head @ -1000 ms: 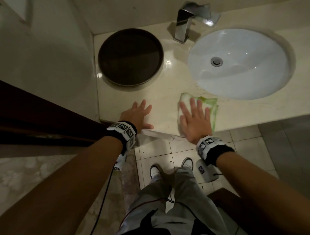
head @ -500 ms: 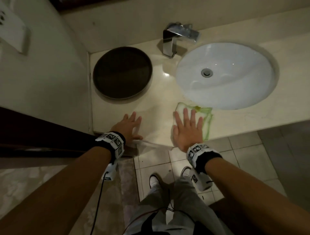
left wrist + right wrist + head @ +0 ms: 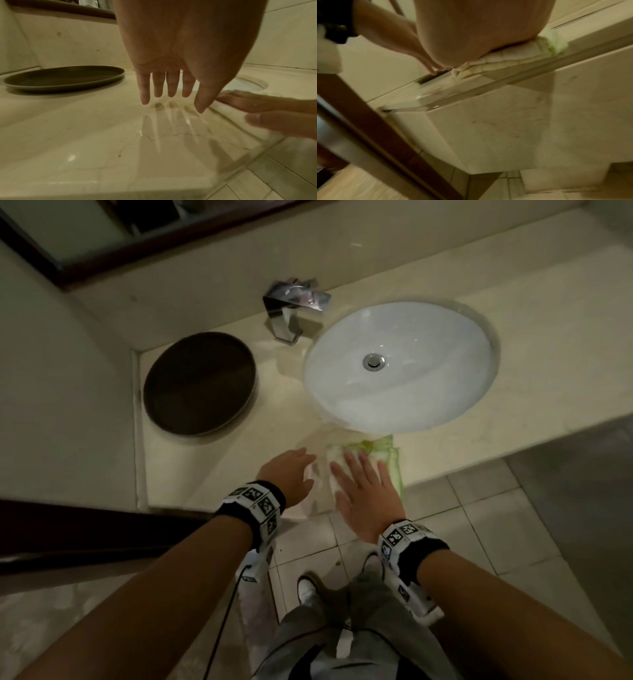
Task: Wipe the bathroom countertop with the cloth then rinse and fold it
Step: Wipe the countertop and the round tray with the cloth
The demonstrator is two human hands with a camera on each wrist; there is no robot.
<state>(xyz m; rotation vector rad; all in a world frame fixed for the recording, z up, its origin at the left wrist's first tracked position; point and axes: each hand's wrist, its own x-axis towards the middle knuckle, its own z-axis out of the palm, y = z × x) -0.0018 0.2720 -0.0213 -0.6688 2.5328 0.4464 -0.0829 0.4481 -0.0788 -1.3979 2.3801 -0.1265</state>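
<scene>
A folded white cloth with a green edge (image 3: 385, 455) lies on the beige marble countertop (image 3: 219, 460), just in front of the sink. My right hand (image 3: 363, 484) lies flat on it with straight, spread fingers, and its palm presses the folded cloth (image 3: 505, 60) near the counter's front edge. My left hand (image 3: 291, 474) sits close to the cloth's left side. In the left wrist view the left hand (image 3: 168, 93) has straight fingers just over the glossy counter. Whether it touches the cloth is unclear.
A white oval sink (image 3: 400, 364) is set into the counter, with a chrome faucet (image 3: 294, 309) behind its left side. A dark round tray (image 3: 200, 383) stands at the left near the wall. The tiled floor (image 3: 479, 525) and my shoes lie below the edge.
My left hand has slid right along the counter's front edge to beside the cloth. The right hand stays flat on the cloth. The head view has tilted up.
</scene>
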